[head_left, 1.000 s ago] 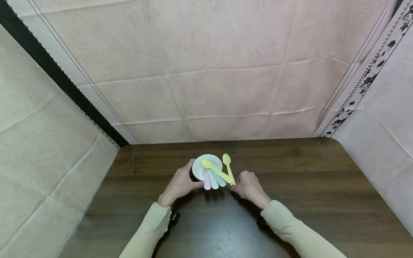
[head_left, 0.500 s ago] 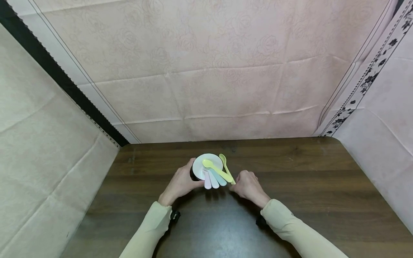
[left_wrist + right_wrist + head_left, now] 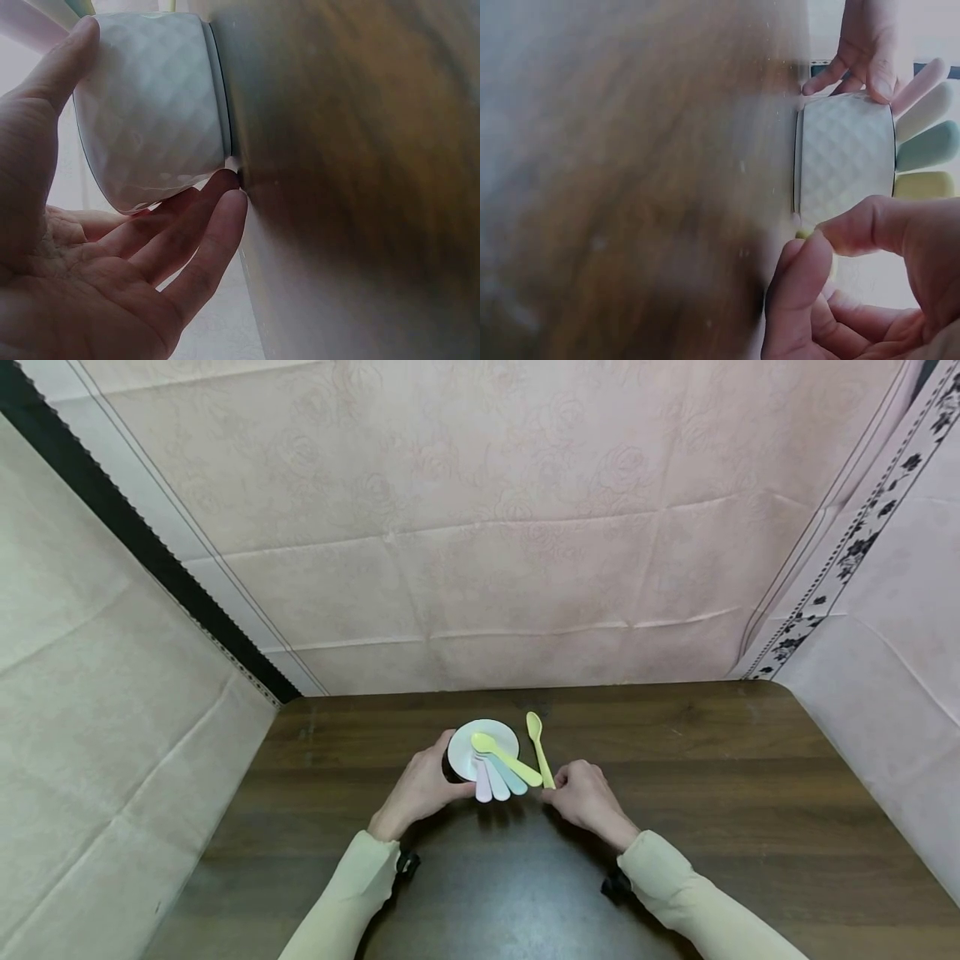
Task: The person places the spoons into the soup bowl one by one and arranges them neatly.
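Note:
A white bowl (image 3: 461, 750) with a diamond-textured outside (image 3: 150, 105) stands upright on the table. My left hand (image 3: 423, 783) grips its left side, thumb at the rim and fingers around the lower wall. Several pastel spoons lean in the bowl, their handles fanned over the near rim: a pink handle (image 3: 919, 86), a pale one (image 3: 924, 112), a teal one (image 3: 928, 146) and a yellow-green spoon (image 3: 517, 767). Just right of the bowl, my right hand (image 3: 588, 797) pinches the handle end of another yellow-green spoon (image 3: 536, 731), whose head points toward the back.
The brown wooden table (image 3: 712, 760) spreads around both hands. Pale patterned cloth (image 3: 525, 568) hangs behind its back edge, with more cloth on the left (image 3: 135, 735) and right (image 3: 885, 677) sides.
The spoon in my right hand first swung left against the bowl's rim, then back right and apart from it. My right hand has shifted slightly right. Left hand and bowl stay put.

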Available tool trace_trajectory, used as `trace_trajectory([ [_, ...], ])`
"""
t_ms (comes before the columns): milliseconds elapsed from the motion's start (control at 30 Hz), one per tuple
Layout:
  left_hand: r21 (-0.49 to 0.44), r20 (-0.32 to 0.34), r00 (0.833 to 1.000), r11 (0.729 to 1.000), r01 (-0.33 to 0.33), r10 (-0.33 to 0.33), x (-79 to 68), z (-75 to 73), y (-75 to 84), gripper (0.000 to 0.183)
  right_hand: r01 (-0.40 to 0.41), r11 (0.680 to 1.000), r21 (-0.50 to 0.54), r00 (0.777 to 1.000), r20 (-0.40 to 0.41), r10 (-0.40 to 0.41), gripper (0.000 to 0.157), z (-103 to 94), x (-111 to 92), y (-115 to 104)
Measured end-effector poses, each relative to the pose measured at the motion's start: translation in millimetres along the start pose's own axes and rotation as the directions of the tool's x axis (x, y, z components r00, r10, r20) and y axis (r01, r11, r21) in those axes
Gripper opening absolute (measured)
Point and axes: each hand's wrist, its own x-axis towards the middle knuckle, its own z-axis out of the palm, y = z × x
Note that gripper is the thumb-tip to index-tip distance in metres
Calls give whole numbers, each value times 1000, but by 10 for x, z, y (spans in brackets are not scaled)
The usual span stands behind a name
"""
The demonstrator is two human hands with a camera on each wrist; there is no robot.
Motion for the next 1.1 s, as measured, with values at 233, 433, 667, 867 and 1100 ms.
trace_trajectory([
  [233, 3, -5, 1000, 1000, 7, -7, 5, 15, -20, 89, -1, 1000, 4, 1000, -15, 1, 28, -61, -45, 14],
  [433, 8, -6, 1000, 1000, 10, -10, 8, 17, -22, 89, 11, 998, 56, 1000, -20, -10, 21, -120, -100, 23],
  [667, 3, -4, 1000, 1000, 10, -10, 4, 16, -17, 89, 11, 992, 127, 1000, -19, -8, 15, -163, -160, 18],
  [867, 1, 2, 1000, 1000, 19, -19, 0, 14, -6, 90, -4, 984, 177, 1000, -2, 4, 11, -186, -208, 7],
  [1100, -2, 2, 1000, 1000, 12, -12, 9, 8, -14, 89, -1, 978, 207, 1000, -1, 1, 9, -238, -252, -28],
])
